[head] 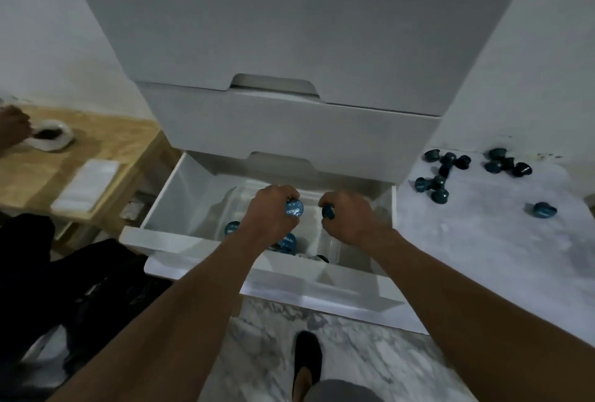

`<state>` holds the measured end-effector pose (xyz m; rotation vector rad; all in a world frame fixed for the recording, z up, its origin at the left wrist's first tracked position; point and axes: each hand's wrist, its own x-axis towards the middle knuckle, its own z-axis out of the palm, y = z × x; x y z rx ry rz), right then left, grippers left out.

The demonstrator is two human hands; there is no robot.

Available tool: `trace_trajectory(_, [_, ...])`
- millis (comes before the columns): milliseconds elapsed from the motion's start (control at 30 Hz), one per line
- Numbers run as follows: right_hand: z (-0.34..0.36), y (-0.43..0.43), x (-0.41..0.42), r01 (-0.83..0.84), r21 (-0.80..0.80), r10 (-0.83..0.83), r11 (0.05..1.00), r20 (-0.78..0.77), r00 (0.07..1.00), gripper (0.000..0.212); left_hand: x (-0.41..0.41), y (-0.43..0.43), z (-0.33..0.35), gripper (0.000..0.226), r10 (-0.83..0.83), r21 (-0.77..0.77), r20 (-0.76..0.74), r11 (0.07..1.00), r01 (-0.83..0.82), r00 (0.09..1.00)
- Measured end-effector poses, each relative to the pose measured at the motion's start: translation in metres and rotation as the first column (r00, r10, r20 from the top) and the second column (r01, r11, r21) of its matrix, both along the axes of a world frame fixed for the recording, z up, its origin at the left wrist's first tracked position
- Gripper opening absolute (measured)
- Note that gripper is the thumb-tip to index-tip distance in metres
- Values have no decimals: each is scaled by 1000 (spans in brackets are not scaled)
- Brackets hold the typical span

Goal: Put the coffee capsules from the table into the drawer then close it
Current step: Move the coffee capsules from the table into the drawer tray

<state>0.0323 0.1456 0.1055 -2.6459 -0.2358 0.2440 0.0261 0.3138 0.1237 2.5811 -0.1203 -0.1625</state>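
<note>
Both hands, left (272, 211) & right (349, 213), grip capsules over open drawer (161, 205)

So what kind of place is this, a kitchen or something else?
Probably a home kitchen or coffee corner. A white stack of drawers stands beside a marble-look table scattered with coffee capsules, and a mug sits on a wooden side table to the left.
</note>
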Motion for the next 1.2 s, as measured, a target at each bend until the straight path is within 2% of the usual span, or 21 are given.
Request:
trace_trajectory(267, [-22, 5, 8, 30, -26, -33, 999, -142, 989, 46, 33, 5, -31, 46, -146, 25, -152, 988, 152, 978])
trace_trajectory(667, [-22, 14, -4, 49, -183, -68, 982, -103, 992, 37, 54, 10, -57, 53, -353, -34, -239, 934, 355, 905])
trace_trajectory(867, [-31, 13, -2, 19, -304, -39, 952, -61, 997, 31, 57, 13, -67, 56, -368, -50, -252, 929, 367, 895])
trace_trajectory(1200, [-43, 6, 5, -9, -250, -30, 968, -150, 988, 31, 57, 7, -80, 58, -355, -86, -278, 935, 345, 893])
